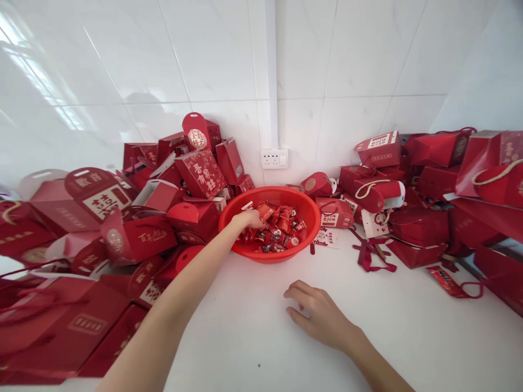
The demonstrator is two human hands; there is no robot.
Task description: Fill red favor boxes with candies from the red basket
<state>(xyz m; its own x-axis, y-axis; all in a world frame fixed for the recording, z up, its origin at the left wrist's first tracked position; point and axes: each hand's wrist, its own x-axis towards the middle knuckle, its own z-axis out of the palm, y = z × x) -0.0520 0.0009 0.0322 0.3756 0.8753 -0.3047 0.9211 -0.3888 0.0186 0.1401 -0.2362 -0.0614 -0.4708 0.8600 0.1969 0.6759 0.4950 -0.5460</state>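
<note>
My left hand (250, 219) reaches into a round red plastic basket (314, 239) at the middle of the table. Its fingers are among small wrapped candies (285, 223) with red and dark wrappers, next to a red packet (265, 210). The fingertips are hidden, so I cannot tell whether they grip one. Nearer to me, my right hand (316, 313) rests at the white table (245, 326), just in front of the basket. Loosely bent and apart, its fingers hold nothing.
Red gift boxes (139, 234) are heaped on the left, some with rope handles. Another heap of red boxes (420, 228) stands on the right, near a dark red ribbon (371, 253) and a red packet (447, 281). A wall socket (274, 158) sits behind the basket.
</note>
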